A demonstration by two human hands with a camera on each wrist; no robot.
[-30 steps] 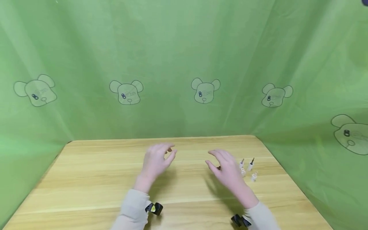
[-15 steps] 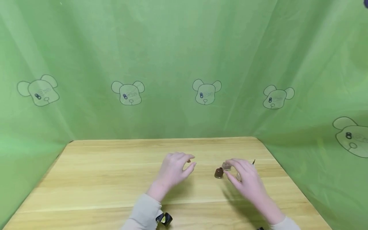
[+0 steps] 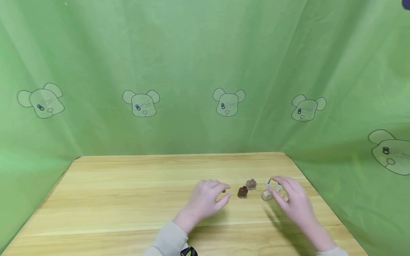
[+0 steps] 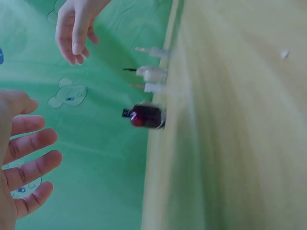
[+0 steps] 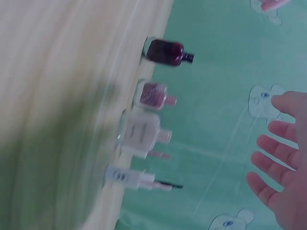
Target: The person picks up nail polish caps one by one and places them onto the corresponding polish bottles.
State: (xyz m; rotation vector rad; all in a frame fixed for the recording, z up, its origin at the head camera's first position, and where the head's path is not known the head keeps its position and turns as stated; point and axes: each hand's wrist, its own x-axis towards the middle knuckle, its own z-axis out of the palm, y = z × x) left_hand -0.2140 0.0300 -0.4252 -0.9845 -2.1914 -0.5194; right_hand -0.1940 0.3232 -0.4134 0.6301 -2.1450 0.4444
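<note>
Three uncapped nail polish bottles stand on the table: a dark red bottle (image 3: 242, 192), a glittery pink bottle (image 3: 251, 184) and a pale bottle (image 3: 266, 195). White brush caps (image 3: 268, 184) stand beside them with bristles up, partly behind my right hand (image 3: 293, 202). That hand hovers over the pale bottle and caps, thumb and index finger apart, holding nothing. Left of the dark red bottle (image 4: 146, 116), my left hand (image 3: 206, 199) hangs above the table with relaxed, parted fingers. The right wrist view shows the bottles in a row, the pale bottle (image 5: 140, 132) nearest the caps (image 5: 125, 176).
A wood-grain table (image 3: 128, 199) spreads under both hands. Green curtain (image 3: 185, 64) with bear-head outlines hangs behind it and along its sides. A small white speck (image 4: 285, 54) shows on the tabletop in the left wrist view.
Both hands have moved to the right. The three bottles, hidden behind the right hand at first, have come into view, while the caps are now partly covered by it.
</note>
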